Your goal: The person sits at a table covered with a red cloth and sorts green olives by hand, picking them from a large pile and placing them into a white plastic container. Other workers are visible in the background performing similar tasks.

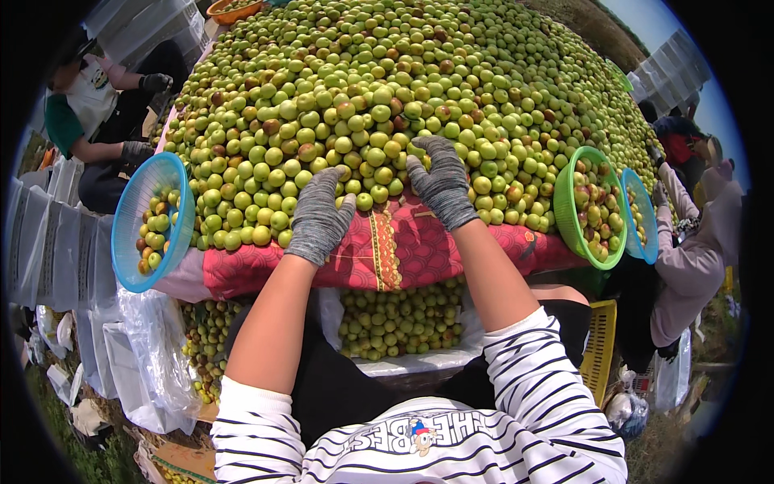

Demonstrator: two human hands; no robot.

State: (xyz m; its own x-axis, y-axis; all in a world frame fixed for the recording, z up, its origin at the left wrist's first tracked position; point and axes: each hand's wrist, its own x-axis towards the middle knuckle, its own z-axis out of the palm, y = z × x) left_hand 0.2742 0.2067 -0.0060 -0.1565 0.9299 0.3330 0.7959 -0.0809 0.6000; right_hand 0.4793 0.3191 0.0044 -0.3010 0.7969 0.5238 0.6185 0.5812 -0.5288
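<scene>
A big heap of small round green fruits, jujubes by their look (322, 121), some blushed brown, covers the table in front of me. My left hand (321, 216), in a grey knitted glove, rests at the heap's near edge with thumb and fingers apart against the fruit. Across from it, my right hand (440, 184), gloved alike, reaches a little farther in, its fingers spread and touching jujubes. Several fruits lie between the two hands. Neither hand is closed round any. Under them the red patterned cloth (347, 256) shows at the table's front.
A blue basket (122, 242) with some fruits hangs at the left edge; a green basket (568, 194) and another blue basket (647, 242) are at the right. Below sits a lined crate of jujubes (403, 323). A yellow crate (597, 347) stands right. People work on both sides.
</scene>
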